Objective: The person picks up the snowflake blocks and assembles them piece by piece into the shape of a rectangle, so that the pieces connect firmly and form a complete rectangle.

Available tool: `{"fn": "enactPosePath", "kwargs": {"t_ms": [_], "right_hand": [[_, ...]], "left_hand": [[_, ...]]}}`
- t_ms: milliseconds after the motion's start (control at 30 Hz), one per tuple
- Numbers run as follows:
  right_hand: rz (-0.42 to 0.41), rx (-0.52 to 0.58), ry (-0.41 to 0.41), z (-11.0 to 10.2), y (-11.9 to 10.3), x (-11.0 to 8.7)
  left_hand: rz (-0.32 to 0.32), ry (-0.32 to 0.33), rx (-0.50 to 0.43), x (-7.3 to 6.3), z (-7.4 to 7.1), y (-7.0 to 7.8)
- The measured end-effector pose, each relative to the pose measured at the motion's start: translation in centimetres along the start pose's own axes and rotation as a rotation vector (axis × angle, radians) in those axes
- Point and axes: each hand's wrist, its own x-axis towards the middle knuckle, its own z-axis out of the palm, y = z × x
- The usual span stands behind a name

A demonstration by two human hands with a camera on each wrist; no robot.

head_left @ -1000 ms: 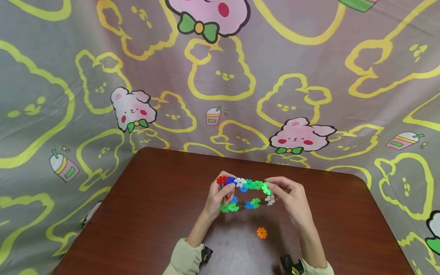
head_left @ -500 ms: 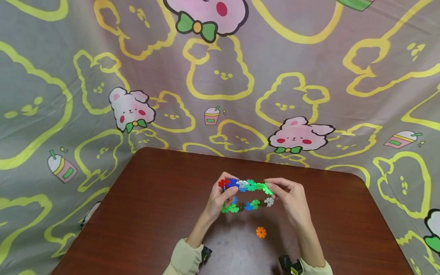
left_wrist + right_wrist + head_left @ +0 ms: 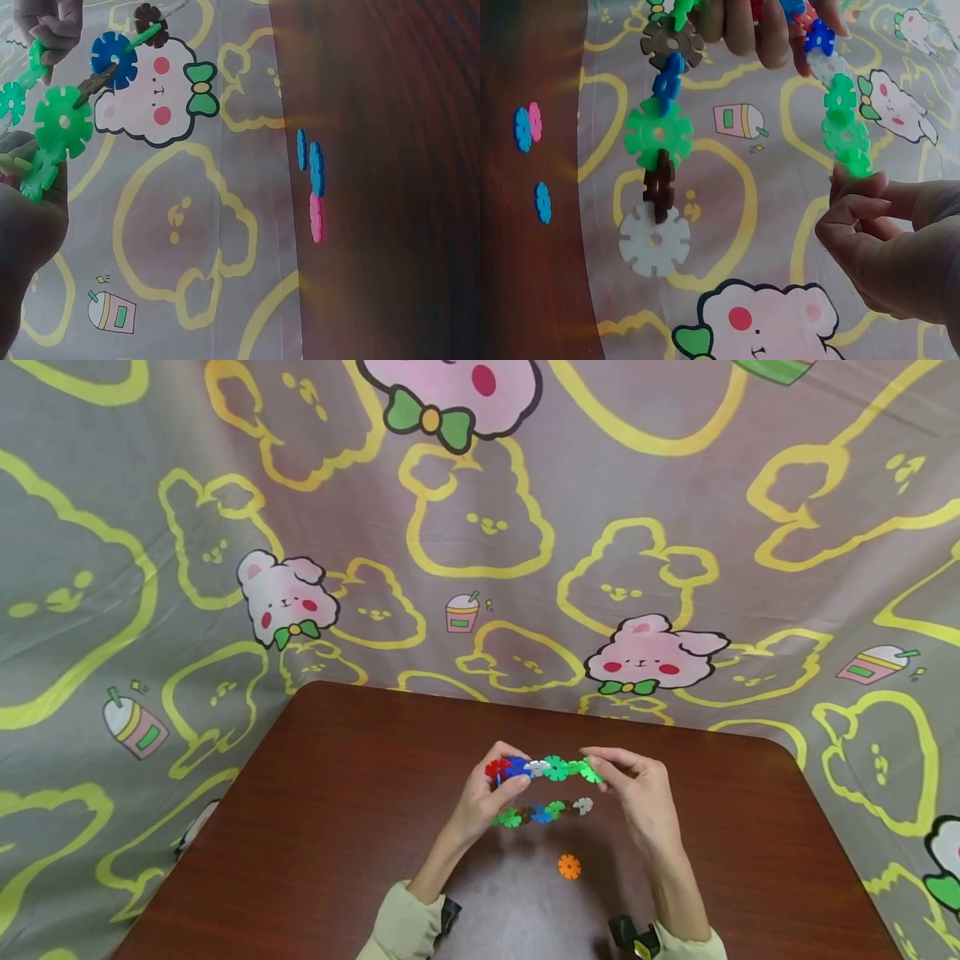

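Note:
A chain of interlocking snowflake discs is held above the table, bent into a U with its open side to the right. My left hand grips it near the red and blue discs at the bend, thumb in front. With thumb and fingertips my right hand pinches the light green disc at one end. The other end, a white disc, hangs free below and apart from the right hand. Brown, blue and green discs run along that lower strand. My left hand partly hides the bend.
A loose orange disc lies on the brown table, nearer me than the chain. The wrist views show loose blue discs and a pink disc on the tabletop. A patterned curtain stands behind the table.
My left hand has shifted slightly right, bringing the upper strand right and a little down. The white end disc has moved slightly left and down, away from my right hand, which stays nearly still.

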Motion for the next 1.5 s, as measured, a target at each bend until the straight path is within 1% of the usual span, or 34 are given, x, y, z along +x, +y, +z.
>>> {"fn": "enactPosePath", "kwargs": {"t_ms": [133, 267, 367, 567, 633, 800, 900, 1000, 1233, 1300, 1333, 1433, 1500], "right_hand": [[0.018, -0.037, -0.006, -0.1, 0.1, 0.0], [0.016, -0.033, 0.013, -0.1, 0.3, 0.1], [0.003, -0.026, 0.019, -0.1, 0.6, 0.2], [-0.015, -0.033, 0.004, -0.1, 0.9, 0.2], [0.001, -0.012, 0.005, 0.0, 0.9, 0.2], [0.046, 0.043, 0.004, 0.3, 0.9, 0.3], [0.059, 0.051, -0.001, 0.4, 0.8, 0.3], [0.066, 0.066, -0.004, 0.4, 0.9, 0.4], [0.089, 0.102, -0.059, 0.6, 1.2, 0.5], [0.089, 0.102, -0.062, 0.7, 1.2, 0.5], [0.086, 0.103, -0.062, 0.7, 1.2, 0.5], [0.077, 0.109, -0.076, 0.8, 1.3, 0.6], [0.083, 0.116, -0.095, 0.9, 1.6, 0.8]], "left_hand": [[-0.021, 0.005, 0.055, 0.0, -0.1, 0.1], [-0.032, 0.012, 0.118, 0.0, -0.2, 0.2], [-0.033, 0.007, 0.143, 0.0, -0.2, 0.2], [-0.035, -0.002, 0.155, 0.0, -0.2, 0.0], [-0.031, -0.004, 0.155, -0.1, -0.2, 0.0], [0.003, -0.007, 0.17, -0.1, -0.2, 0.0], [0.013, -0.01, 0.172, -0.1, -0.2, 0.1], [0.005, -0.01, 0.164, -0.1, -0.1, 0.1], [-0.014, 0.006, 0.126, -0.1, -0.1, 0.1], [-0.024, 0.007, 0.113, -0.1, -0.1, 0.1], [-0.036, 0.007, 0.099, -0.1, -0.2, 0.0], [-0.043, 0.027, 0.024, -0.1, -0.4, -0.5], [-0.059, 0.056, -0.055, -0.2, -0.5, -1.2]]}}
